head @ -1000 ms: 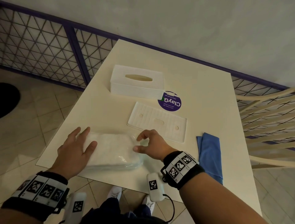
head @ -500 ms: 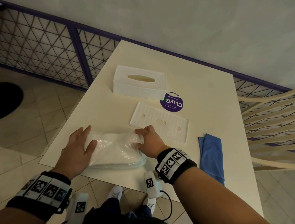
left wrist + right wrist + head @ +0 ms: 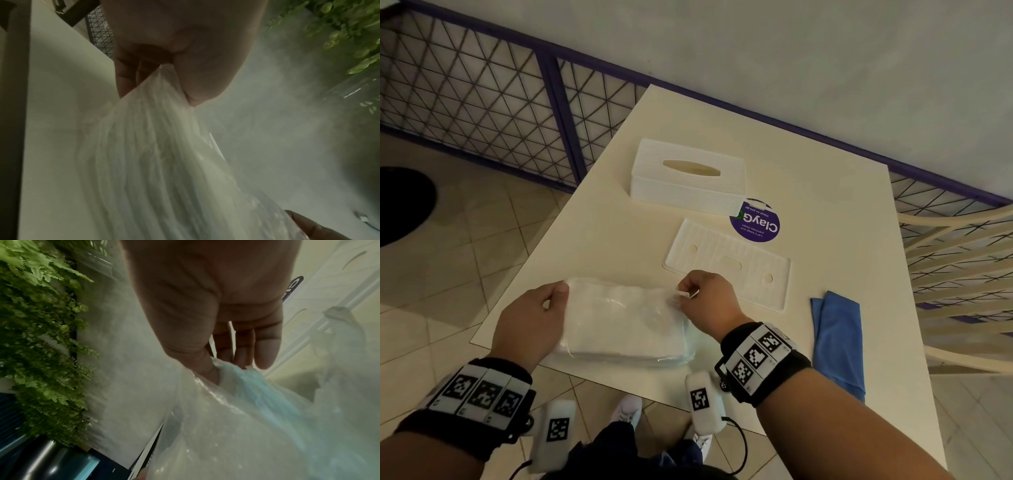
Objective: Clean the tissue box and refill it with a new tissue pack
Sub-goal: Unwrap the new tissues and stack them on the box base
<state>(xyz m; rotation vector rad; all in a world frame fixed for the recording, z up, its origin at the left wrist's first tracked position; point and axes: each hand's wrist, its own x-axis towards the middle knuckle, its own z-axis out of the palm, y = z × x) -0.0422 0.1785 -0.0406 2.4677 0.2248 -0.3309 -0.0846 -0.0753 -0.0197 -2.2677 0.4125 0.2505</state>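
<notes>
The tissue pack (image 3: 619, 322), white tissues in a clear plastic wrap, lies at the near edge of the table (image 3: 825, 212), about 6 o'clock on the tabletop, directly in front of you. Your left hand (image 3: 530, 322) pinches the wrap at the pack's far left corner, thumb on top and fingers curled beneath; the left wrist view shows the plastic bunched into a peak between thumb and fingers (image 3: 125, 76). Your right hand (image 3: 709, 301) is curled at the pack's far right corner, thumb and fingertips gripping a fold of the wrap; in the right wrist view the thumb (image 3: 197, 360) presses into the crinkled film while the other fingers sit just behind it.

At 1 o'clock from the pack, just beyond your right hand, the flat white base plate (image 3: 729, 263) lies face up, with two round holes and an oval slot. Farther off at 12 o'clock stands the white tissue box (image 3: 688, 178), its oval opening on top. A round purple sticker (image 3: 756, 222) reading "ClayG" sits between the box's right end and the plate, touching both in the picture. At 3 o'clock from the pack, well apart from it, a folded blue cloth (image 3: 839, 339) lies near the table's front right edge. Past that, a cream chair (image 3: 962, 260) stands beside the table, and a purple-framed mesh fence (image 3: 482, 96) runs behind.
</notes>
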